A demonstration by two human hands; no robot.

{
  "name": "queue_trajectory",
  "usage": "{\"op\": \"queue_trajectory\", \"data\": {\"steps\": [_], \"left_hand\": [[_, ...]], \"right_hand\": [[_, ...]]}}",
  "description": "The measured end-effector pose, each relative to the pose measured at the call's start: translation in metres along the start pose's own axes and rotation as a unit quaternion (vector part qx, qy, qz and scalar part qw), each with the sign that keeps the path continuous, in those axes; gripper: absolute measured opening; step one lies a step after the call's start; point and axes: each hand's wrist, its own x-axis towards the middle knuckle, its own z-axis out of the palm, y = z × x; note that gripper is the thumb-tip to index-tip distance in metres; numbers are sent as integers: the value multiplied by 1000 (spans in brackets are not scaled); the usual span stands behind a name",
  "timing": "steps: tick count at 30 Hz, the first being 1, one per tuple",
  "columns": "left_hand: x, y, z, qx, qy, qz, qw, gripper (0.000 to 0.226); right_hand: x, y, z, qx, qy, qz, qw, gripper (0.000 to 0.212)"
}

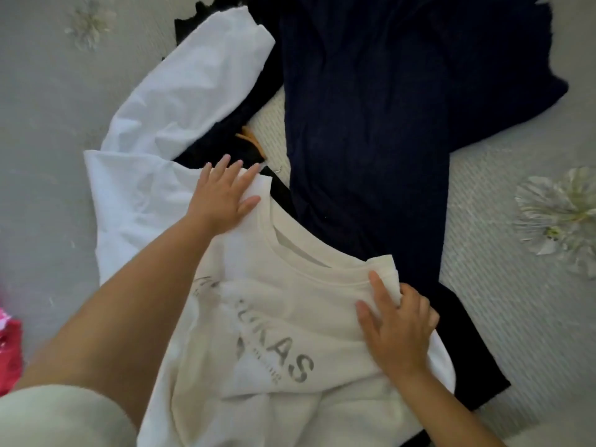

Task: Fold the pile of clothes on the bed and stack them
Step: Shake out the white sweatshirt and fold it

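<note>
A cream T-shirt (290, 317) with grey lettering lies face up in front of me on the bed. My left hand (222, 195) presses flat on its left shoulder, fingers spread. My right hand (396, 327) holds the right shoulder near the collar, fingers laid on the cloth with a fold of it against the thumb. A white garment (180, 101) lies crumpled under and beyond the T-shirt to the left. A large navy garment (403, 108) is spread at the upper right. Black clothing (467, 359) shows beneath the T-shirt on the right.
The bed (516, 333) has a pale grey cover with white flower patterns (561, 214). Something pink and red (9, 353) lies at the left edge. A small orange item (248, 138) peeks out between the white and dark clothes.
</note>
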Motion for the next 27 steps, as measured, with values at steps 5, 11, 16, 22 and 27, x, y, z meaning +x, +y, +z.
{"op": "queue_trajectory", "data": {"steps": [5, 11, 16, 22, 27], "left_hand": [[1, -4, -16, -27, -66, 33, 997, 57], [-54, -35, -36, 9, 37, 98, 994, 58], [-132, -54, -51, -19, 85, 73, 993, 66], [-259, -67, -90, -142, 58, -141, 978, 60], [-407, -49, -112, -82, 105, -158, 978, 76]], "right_hand": [[-1, 3, 7, 10, 54, -23, 998, 49], [1, 2, -2, -1, 90, -39, 995, 51], [-10, -10, -35, -44, 176, -133, 974, 48], [-33, -64, -106, -76, 247, -323, 910, 41], [-97, -121, -189, -97, 321, -403, 851, 43]]}}
